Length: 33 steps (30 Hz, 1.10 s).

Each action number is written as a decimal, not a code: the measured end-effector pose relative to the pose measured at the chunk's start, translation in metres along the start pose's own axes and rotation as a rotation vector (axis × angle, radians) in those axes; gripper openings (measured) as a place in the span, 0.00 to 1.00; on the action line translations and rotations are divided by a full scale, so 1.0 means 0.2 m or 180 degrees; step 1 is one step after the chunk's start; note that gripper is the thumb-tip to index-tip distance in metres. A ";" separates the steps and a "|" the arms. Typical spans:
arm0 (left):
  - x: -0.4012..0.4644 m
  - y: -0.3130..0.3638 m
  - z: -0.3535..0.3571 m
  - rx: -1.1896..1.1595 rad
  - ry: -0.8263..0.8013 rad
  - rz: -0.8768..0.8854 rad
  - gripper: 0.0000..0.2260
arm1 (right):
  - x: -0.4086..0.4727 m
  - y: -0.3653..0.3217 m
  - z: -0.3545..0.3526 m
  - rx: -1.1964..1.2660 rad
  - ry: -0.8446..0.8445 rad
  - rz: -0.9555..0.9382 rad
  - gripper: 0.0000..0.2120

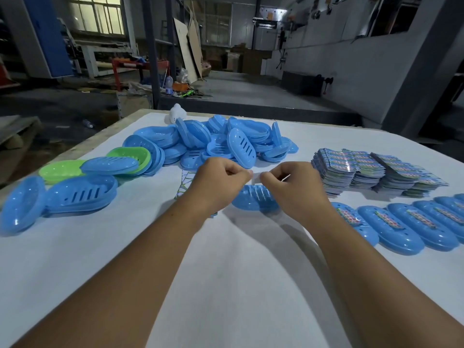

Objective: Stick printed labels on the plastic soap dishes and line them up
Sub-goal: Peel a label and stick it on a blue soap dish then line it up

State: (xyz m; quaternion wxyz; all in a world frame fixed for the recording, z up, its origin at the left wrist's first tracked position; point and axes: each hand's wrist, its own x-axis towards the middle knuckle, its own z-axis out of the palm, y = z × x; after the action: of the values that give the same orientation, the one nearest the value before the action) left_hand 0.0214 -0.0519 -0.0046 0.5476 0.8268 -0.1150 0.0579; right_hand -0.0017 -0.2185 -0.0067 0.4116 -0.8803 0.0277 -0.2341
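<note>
My left hand (218, 183) and my right hand (292, 188) meet at mid-table, fingertips pinched on a small white label (256, 177) held between them. Just below the hands a blue soap dish (251, 199) lies bottom up on the white table (226, 272), partly hidden by my right wrist. A heap of blue soap dishes (226, 141) lies behind the hands. Stacks of printed labels (371, 172) stand to the right. A row of labelled blue dishes (411, 224) lines up at the right edge.
More blue dishes and two green dishes (62, 169) spread over the left side. Used label backing sheets (184, 184) lie under my left wrist. A white object (177, 113) sits at the table's far edge. Beyond is a workshop floor with a metal post (153, 51).
</note>
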 end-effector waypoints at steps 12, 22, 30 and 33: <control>-0.01 0.00 0.02 -0.0291 -0.0335 -0.0212 0.07 | 0.00 -0.01 0.01 0.0092 -0.0021 -0.0015 0.13; 0.02 -0.01 0.01 -0.0574 -0.0294 -0.0333 0.07 | 0.00 0.02 0.01 -0.0046 -0.0206 -0.0514 0.12; 0.01 0.00 0.01 -0.0578 -0.0208 -0.0319 0.07 | 0.05 0.07 -0.01 -0.0478 0.0013 0.0067 0.18; 0.00 0.00 0.01 -0.0602 -0.0268 -0.0390 0.07 | 0.05 0.07 -0.02 -0.0290 -0.0063 0.0126 0.18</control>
State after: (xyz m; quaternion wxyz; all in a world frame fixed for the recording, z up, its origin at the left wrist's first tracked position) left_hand 0.0218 -0.0541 -0.0046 0.6203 0.7787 -0.0921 -0.0216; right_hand 0.0078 -0.2319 -0.0106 0.3758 -0.8998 0.0517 -0.2156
